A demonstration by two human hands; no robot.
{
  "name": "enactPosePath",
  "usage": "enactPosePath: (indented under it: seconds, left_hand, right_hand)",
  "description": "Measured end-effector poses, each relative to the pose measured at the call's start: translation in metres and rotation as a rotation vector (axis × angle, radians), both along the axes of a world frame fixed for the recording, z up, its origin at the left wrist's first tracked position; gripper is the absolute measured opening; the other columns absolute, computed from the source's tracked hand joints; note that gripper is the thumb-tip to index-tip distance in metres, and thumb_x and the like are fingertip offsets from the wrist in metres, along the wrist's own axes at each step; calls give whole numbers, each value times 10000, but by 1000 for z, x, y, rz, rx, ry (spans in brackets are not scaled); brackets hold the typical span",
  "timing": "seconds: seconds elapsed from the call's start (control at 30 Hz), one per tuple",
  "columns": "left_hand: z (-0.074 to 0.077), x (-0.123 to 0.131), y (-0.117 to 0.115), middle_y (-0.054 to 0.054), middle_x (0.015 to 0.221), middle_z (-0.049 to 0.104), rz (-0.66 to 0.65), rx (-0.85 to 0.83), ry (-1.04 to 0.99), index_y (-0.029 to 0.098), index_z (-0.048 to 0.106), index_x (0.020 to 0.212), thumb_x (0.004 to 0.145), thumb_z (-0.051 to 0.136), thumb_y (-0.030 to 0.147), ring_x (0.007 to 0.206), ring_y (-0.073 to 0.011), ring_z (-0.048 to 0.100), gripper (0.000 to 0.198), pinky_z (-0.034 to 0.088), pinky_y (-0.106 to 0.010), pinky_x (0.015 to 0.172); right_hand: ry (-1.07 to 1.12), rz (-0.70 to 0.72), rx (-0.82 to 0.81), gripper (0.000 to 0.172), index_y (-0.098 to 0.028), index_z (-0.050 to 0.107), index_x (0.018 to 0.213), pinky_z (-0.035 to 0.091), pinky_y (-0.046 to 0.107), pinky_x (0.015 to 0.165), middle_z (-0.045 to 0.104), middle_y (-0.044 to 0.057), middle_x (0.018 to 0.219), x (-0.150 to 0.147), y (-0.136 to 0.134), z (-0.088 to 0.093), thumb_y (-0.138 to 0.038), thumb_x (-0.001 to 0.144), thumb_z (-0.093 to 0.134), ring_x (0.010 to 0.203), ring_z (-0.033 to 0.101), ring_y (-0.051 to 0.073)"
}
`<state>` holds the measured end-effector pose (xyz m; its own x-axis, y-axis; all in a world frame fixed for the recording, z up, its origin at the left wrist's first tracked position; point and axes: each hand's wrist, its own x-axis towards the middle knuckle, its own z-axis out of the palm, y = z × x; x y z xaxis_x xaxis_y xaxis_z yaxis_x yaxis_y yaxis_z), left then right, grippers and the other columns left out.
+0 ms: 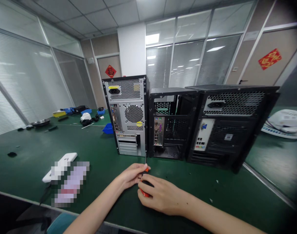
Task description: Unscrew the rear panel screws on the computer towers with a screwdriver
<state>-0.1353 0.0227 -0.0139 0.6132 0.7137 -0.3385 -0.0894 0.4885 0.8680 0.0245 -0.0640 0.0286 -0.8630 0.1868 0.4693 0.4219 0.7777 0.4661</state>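
Note:
Both of my hands are at a screwdriver [144, 193] with a red and black handle. Its thin shaft points away from me, and the tip is at the lower right corner of the silver back of a computer tower [132, 131]; whether it sits in a screw is too small to tell. My right hand [160, 194] wraps round the handle. Nearer the shaft, my left hand [133, 173] pinches the front of the handle. The tower stands upright, its rear with fan grille and ports facing me.
A black open computer case [192, 130] and another black tower [226, 130] stand to the right. At left lie a white power strip [65, 162] and a blurred-out flat item [71, 185]. A blue bin [107, 128] stands behind the silver tower. Small scraps lie on the green table [99, 175].

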Motion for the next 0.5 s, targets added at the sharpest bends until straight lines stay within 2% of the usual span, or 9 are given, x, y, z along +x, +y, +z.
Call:
enactPosePath:
  seconds: [0.2,0.33,0.5]
  left_hand:
    - [6,1,-2,31,589,526,4,-17,-4,84,633,917,670,731,430,473,-32,484,436,390,-141,457]
    - [9,1,-3,14,598,573,3,-37,-1,87,632,894,670,732,422,489,-50,534,415,427,-150,471]
    - [13,0,-5,-16,633,624,3,-55,-28,80,630,906,693,715,416,519,-70,576,407,443,-155,480]
  right_hand:
    - [37,-21,77,143,-160,537,979,491,326,847,598,66,926,-1,-1,-4,-156,842,495,874,592,180]
    - [110,-5,106,72,-159,544,886,486,324,852,602,75,884,-1,-1,-6,-149,835,493,885,599,186]
    - [163,-31,102,67,-156,548,854,490,337,811,590,69,803,-3,-2,-9,-130,822,496,811,585,173]
